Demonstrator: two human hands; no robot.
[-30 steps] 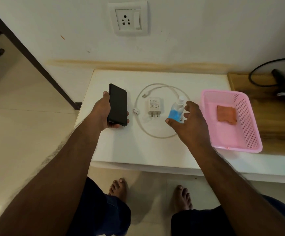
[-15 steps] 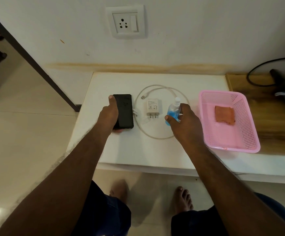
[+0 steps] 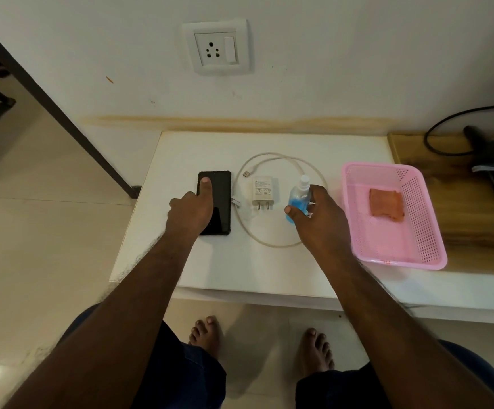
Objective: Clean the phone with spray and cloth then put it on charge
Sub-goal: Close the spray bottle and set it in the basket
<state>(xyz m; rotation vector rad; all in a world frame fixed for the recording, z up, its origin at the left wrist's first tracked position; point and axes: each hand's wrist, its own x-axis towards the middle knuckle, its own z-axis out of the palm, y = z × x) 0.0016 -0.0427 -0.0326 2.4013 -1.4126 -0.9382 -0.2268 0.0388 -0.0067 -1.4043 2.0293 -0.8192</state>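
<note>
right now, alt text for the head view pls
A person's left hand rests on a black phone lying on a white table, while the right hand grips a blue spray bottle. An orange cloth lies in a pink basket.

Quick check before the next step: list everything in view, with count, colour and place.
phone: 1, black, flat on table, left
cable: 1, white, looped around charger
charger: 1, white, table centre
spray bottle: 1, blue liquid, right of charger
basket: 1, pink, table's right end
cloth: 1, orange, in basket
socket: 1, white, on wall
table: 1, white
left hand: finger on phone
right hand: grips spray bottle
</note>
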